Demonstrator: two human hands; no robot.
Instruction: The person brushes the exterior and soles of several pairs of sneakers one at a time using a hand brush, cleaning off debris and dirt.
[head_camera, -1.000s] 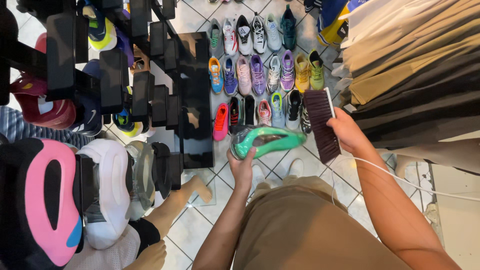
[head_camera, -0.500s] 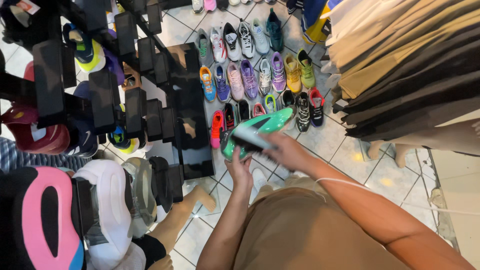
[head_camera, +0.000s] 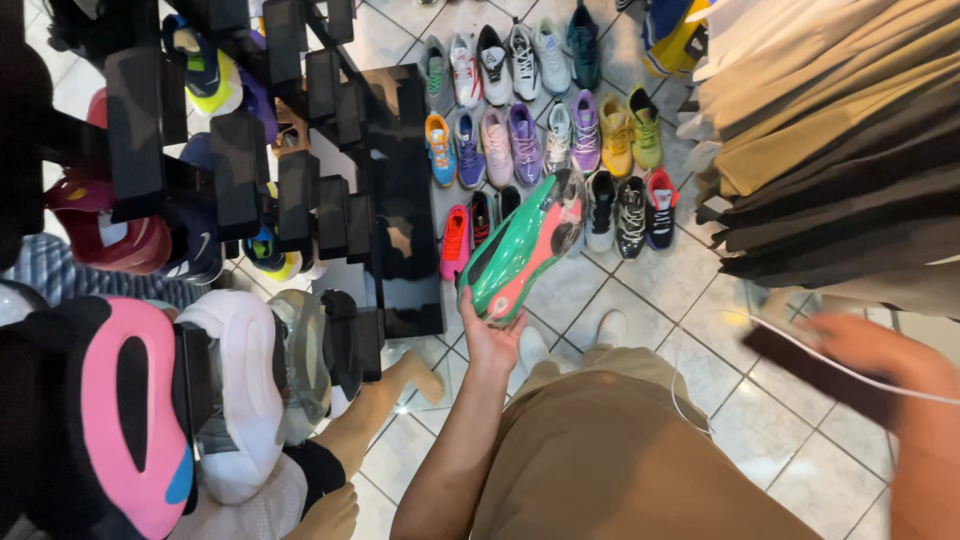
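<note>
Left hand grips green shoe, sole up | right hand, blurred, clasps brush | step: brushing; next: bring brush to sole

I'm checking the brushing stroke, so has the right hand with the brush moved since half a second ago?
Yes. The right hand with the brush has swung off the green shoe, away to the right and down, clear of the rows of shoes on the floor.

I see the left hand at frame centre with a shoe on it, above the floor tiles. Rows of shoes lie at upper centre. The shelf rack fills the left, hanging clothes the upper right, and the right hand with a brush sits lower right.
</note>
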